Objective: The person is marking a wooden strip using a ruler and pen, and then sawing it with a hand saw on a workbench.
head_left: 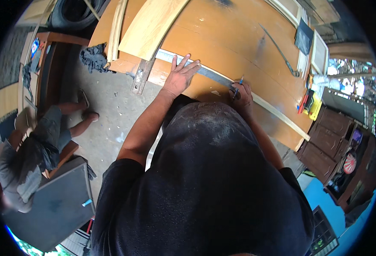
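Closest in, the person's dark shirt [222, 179] bulges up against the near side of the orange-brown bench [235, 34] and hides part of its edge. Just past it, the right hand [241, 96] is curled around a blue pen [238, 88]; at this size I cannot tell which end of the pen is the point, or whether it touches anything. The left hand [182, 77] lies flat with its fingers spread wide over a thin metal ruler [215, 77], which runs along a long pale wood strip [277, 112]. The strip slants over the bench to its right-hand edge.

The likeliest trouble is a slip: the left hand bears down toward one end of the ruler only, so a sideways push near the right hand could swing the other end and send a line crooked. The narrow strip could also slide, since no clamp shows on it. A worn flat bar [141, 81] juts past the near edge, where a forearm could knock it.

Farther off lie a wide pale board [151, 30] and a dark curved rod [280, 50], both apart from the right hand. Beyond the bench, a blue round label [35, 47] sits at far left and a red-and-white disc [349, 163] at far right; both are too small to read, and no lettering is legible anywhere.
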Motion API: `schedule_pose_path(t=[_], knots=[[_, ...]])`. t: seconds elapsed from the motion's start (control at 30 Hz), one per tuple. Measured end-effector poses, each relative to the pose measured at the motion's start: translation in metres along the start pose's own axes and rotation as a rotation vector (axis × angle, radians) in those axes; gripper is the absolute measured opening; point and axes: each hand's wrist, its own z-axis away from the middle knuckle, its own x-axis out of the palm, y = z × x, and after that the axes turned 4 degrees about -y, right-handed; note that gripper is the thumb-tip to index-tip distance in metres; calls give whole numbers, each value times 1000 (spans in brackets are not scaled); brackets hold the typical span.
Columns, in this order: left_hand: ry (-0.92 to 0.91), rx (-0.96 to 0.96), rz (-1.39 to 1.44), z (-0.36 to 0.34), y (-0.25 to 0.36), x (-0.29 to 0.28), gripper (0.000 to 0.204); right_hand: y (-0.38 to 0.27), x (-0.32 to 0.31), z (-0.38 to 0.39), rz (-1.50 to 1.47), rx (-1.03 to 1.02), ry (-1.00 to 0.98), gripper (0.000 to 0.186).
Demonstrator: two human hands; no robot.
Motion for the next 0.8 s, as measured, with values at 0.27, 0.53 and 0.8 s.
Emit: schedule_pose_path(t=[0.27,0.53,0.8], knots=[[20,-27,13,-1,-2,1,40,12,-19,19,229,39,91,26],[54,-17,19,-2,-1,0,39,23,-18,26,126,106,50,25],[55,-6,-22,-1,-3,0,36,11,-28,5,67,146,-10,21]])
